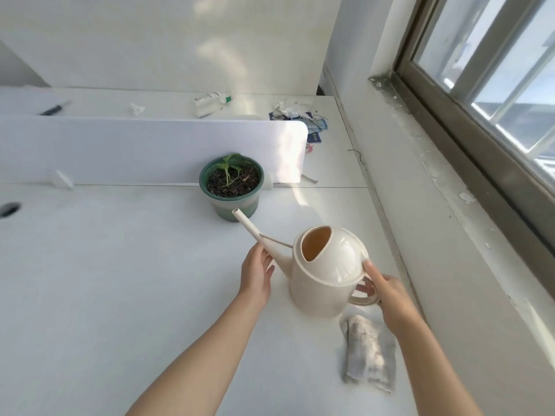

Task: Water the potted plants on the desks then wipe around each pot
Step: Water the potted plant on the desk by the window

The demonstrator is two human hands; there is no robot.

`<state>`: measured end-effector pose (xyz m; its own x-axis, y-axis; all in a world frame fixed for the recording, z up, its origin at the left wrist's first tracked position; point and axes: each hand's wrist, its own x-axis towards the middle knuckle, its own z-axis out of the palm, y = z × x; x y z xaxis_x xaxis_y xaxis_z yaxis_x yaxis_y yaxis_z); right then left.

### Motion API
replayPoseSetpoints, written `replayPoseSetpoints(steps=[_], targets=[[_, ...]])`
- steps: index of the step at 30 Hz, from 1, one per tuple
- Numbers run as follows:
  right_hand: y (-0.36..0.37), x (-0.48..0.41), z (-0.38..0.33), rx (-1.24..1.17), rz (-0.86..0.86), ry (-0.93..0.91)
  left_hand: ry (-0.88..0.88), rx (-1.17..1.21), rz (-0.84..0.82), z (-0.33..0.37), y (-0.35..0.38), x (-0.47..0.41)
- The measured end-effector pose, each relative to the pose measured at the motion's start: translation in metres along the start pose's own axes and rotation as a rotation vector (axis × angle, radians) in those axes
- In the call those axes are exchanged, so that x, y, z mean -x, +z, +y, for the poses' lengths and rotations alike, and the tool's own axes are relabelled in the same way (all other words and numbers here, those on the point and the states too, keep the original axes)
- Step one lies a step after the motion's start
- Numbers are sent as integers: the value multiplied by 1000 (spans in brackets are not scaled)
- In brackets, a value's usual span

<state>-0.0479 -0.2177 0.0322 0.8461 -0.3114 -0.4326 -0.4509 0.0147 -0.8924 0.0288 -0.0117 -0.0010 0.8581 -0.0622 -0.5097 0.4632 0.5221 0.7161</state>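
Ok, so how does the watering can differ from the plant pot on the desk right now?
The watering can is cream; the pot is green with a pale band. The can is held, left hand on its spout, right hand gripping its handle, while the pot stands on the desk by the divider. The pot holds soil and a small plant; the can's contents can't be seen. Both are round and open-topped.

Premises: an office. A white near desk [105, 280] and far desk [120, 100] stand back to back, parted by a low divider [135, 148]. Cable hole [9, 209] in the near desk, left. Pen [54, 109], bottle [210, 103] and papers [300, 115] on the far one. Window [495, 70] along the right wall.
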Motion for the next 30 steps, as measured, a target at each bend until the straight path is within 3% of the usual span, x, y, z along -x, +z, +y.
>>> replayPoseSetpoints(steps=[6,12,17,23,30], targets=[[40,57,-29,62,-96,-99,11,-104,-193,44,-28,-8],[106,94,-53,203,189,-232,13,-96,-310,75,-42,-16],[146,119,-74,315,329,-259,-42,-22,-406,87,-44,-23],[167,128,-100,457,497,-408,-109,-36,-410,93,-43,-31],[171,117,-113,623,521,-502,-70,-41,-433,86,-42,-45]])
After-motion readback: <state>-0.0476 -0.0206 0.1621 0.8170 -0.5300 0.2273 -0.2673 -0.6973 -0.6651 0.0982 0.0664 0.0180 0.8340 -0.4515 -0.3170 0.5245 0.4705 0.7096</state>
